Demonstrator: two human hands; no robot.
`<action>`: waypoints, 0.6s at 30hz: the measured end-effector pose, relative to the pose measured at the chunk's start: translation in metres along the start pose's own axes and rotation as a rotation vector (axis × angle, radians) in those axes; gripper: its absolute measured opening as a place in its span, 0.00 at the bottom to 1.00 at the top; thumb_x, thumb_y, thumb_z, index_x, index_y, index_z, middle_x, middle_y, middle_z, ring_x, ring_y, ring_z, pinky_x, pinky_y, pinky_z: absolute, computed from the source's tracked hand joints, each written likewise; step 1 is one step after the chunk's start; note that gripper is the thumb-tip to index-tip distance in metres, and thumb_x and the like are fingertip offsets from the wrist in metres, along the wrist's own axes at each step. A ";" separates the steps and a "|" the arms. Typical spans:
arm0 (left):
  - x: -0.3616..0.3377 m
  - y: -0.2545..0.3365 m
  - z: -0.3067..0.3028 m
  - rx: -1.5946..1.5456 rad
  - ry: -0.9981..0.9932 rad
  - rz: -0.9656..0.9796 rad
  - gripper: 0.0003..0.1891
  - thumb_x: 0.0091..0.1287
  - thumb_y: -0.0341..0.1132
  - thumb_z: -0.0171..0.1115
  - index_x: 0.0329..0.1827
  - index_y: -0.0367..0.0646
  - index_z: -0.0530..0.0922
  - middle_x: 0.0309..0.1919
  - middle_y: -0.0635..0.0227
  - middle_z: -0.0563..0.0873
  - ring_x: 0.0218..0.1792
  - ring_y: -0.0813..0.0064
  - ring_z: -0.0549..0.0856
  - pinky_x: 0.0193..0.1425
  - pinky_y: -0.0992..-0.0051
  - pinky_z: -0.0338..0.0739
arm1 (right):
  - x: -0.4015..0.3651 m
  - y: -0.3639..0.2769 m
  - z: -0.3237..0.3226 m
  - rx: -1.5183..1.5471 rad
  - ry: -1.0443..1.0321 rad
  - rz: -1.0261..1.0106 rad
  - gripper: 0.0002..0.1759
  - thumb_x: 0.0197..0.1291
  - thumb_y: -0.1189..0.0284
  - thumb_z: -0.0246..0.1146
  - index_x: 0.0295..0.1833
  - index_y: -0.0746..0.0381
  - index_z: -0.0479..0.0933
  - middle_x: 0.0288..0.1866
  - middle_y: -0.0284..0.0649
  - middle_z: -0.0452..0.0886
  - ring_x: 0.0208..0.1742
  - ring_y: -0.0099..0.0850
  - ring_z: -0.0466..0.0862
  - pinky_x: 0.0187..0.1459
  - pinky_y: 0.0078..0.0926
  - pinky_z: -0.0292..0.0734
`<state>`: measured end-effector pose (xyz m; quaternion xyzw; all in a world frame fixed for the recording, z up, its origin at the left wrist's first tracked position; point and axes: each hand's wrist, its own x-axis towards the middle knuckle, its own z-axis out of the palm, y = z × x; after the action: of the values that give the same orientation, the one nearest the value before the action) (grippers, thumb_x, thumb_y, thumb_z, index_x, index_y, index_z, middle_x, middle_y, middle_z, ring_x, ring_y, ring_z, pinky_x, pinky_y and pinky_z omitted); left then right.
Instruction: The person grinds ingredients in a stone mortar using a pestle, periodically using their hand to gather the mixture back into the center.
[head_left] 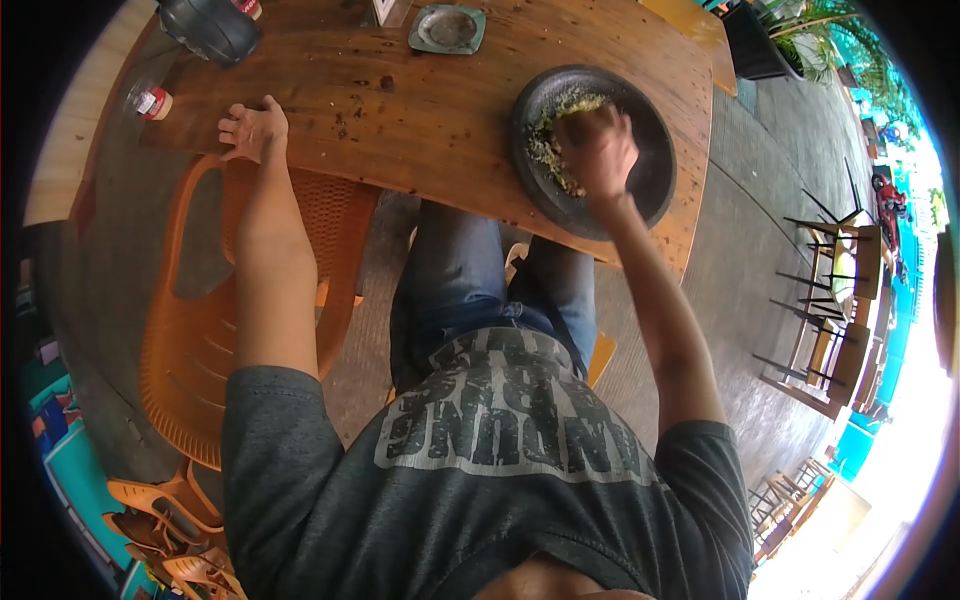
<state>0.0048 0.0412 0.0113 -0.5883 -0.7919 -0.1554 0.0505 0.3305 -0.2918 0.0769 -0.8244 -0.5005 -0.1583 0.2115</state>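
Observation:
A wide dark stone mortar (655, 160) stands on the wooden table near its right end. Crushed pale and yellow-green food (545, 150) lies in its bowl. My right hand (605, 160) is over the bowl, closed around a brown pestle (585, 127), slightly smeared by motion. The pestle's lower end is hidden against the food. My left hand (255, 130) rests at the table's near edge on the left, fingers spread, holding nothing. A small jar with a red and white label (152, 103) is the nearest object to it.
The wooden table (400, 120) carries a square ashtray (447, 30) and a dark bottle (212, 30) at the far side. An orange plastic chair (190, 370) is tucked in at my left. Stacked chairs and tables (835, 290) stand off to the right.

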 end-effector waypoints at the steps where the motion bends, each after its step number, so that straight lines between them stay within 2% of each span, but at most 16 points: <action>1: -0.001 0.002 0.000 0.002 0.012 -0.001 0.28 0.64 0.58 0.53 0.53 0.42 0.69 0.53 0.54 0.67 0.59 0.52 0.65 0.66 0.33 0.53 | 0.014 0.012 0.004 -0.066 0.022 0.063 0.11 0.50 0.57 0.70 0.32 0.51 0.84 0.34 0.35 0.82 0.40 0.38 0.82 0.36 0.35 0.81; 2: -0.003 0.001 0.000 0.000 -0.003 0.009 0.28 0.64 0.58 0.53 0.53 0.42 0.69 0.53 0.54 0.67 0.60 0.52 0.65 0.66 0.33 0.54 | 0.038 0.013 -0.015 0.186 -0.237 0.333 0.13 0.50 0.56 0.70 0.36 0.52 0.87 0.27 0.36 0.85 0.32 0.32 0.85 0.36 0.30 0.81; 3: -0.002 0.001 -0.001 -0.013 -0.010 0.011 0.28 0.64 0.58 0.53 0.53 0.42 0.69 0.53 0.53 0.67 0.60 0.52 0.65 0.66 0.33 0.54 | 0.055 0.025 -0.021 0.267 -0.410 0.469 0.15 0.49 0.56 0.71 0.38 0.53 0.87 0.22 0.37 0.85 0.27 0.29 0.86 0.37 0.28 0.81; 5: 0.001 0.001 -0.002 -0.035 0.002 0.018 0.28 0.64 0.57 0.54 0.54 0.42 0.70 0.54 0.53 0.67 0.60 0.52 0.65 0.66 0.33 0.54 | 0.049 0.054 -0.001 0.522 -0.457 0.572 0.15 0.46 0.57 0.72 0.39 0.52 0.87 0.24 0.36 0.86 0.28 0.30 0.86 0.37 0.29 0.81; 7: 0.001 -0.001 0.004 -0.047 0.033 0.013 0.28 0.64 0.57 0.54 0.55 0.42 0.70 0.55 0.53 0.67 0.60 0.52 0.65 0.66 0.33 0.54 | 0.014 0.018 -0.005 0.292 -0.170 0.280 0.11 0.46 0.61 0.72 0.37 0.50 0.87 0.29 0.34 0.86 0.33 0.33 0.86 0.37 0.32 0.81; 8: -0.002 -0.002 0.006 -0.038 0.022 0.001 0.28 0.64 0.57 0.54 0.55 0.43 0.70 0.55 0.53 0.67 0.60 0.52 0.65 0.66 0.33 0.54 | -0.004 -0.002 -0.005 0.076 0.050 -0.044 0.07 0.48 0.62 0.71 0.33 0.49 0.86 0.35 0.36 0.83 0.40 0.38 0.83 0.36 0.37 0.81; 9: 0.000 -0.001 0.004 -0.022 0.010 -0.001 0.28 0.64 0.57 0.54 0.56 0.43 0.70 0.55 0.53 0.67 0.60 0.52 0.65 0.66 0.33 0.54 | -0.011 -0.007 -0.005 0.078 -0.016 -0.103 0.07 0.49 0.61 0.70 0.31 0.50 0.85 0.38 0.40 0.80 0.42 0.41 0.80 0.35 0.41 0.81; 11: -0.001 -0.001 0.002 -0.010 -0.003 0.005 0.29 0.64 0.58 0.54 0.56 0.43 0.70 0.54 0.53 0.68 0.61 0.52 0.66 0.66 0.33 0.54 | 0.010 0.015 -0.001 0.015 -0.010 -0.006 0.09 0.50 0.58 0.70 0.31 0.50 0.85 0.37 0.40 0.81 0.41 0.40 0.81 0.34 0.40 0.81; 12: -0.002 -0.001 0.001 -0.013 -0.010 0.007 0.29 0.64 0.58 0.54 0.56 0.43 0.70 0.54 0.53 0.68 0.61 0.52 0.66 0.66 0.33 0.54 | 0.027 0.035 0.010 0.051 -0.127 0.160 0.12 0.49 0.55 0.70 0.31 0.51 0.85 0.36 0.39 0.82 0.42 0.40 0.82 0.35 0.38 0.81; 13: 0.000 0.000 0.000 -0.023 -0.010 0.003 0.29 0.64 0.58 0.54 0.56 0.43 0.70 0.54 0.53 0.68 0.61 0.52 0.66 0.66 0.33 0.54 | 0.048 0.038 -0.007 0.246 -0.361 0.365 0.15 0.46 0.53 0.70 0.31 0.52 0.85 0.35 0.41 0.82 0.42 0.39 0.83 0.37 0.37 0.82; 15: 0.000 -0.002 0.002 -0.015 0.011 0.013 0.29 0.64 0.58 0.54 0.56 0.43 0.70 0.54 0.53 0.69 0.61 0.52 0.66 0.66 0.34 0.55 | 0.056 0.054 -0.001 0.392 -0.522 0.458 0.16 0.44 0.53 0.71 0.30 0.53 0.85 0.35 0.43 0.82 0.43 0.39 0.83 0.38 0.36 0.82; 17: 0.003 0.002 0.004 -0.011 0.015 0.004 0.29 0.64 0.58 0.54 0.57 0.43 0.70 0.54 0.53 0.69 0.61 0.52 0.67 0.65 0.34 0.56 | 0.021 0.020 0.001 0.054 -0.301 0.161 0.13 0.47 0.56 0.70 0.30 0.53 0.85 0.35 0.43 0.82 0.43 0.38 0.83 0.37 0.37 0.82; 18: 0.002 0.003 0.001 0.001 0.005 -0.003 0.29 0.64 0.58 0.54 0.57 0.43 0.70 0.55 0.53 0.68 0.61 0.53 0.66 0.65 0.34 0.56 | 0.006 -0.005 -0.012 -0.009 -0.186 -0.067 0.10 0.51 0.59 0.68 0.30 0.53 0.84 0.36 0.44 0.82 0.44 0.40 0.83 0.38 0.39 0.81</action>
<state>0.0072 0.0446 0.0112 -0.5869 -0.7927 -0.1563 0.0525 0.3281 -0.2912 0.0907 -0.8194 -0.5445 -0.0902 0.1547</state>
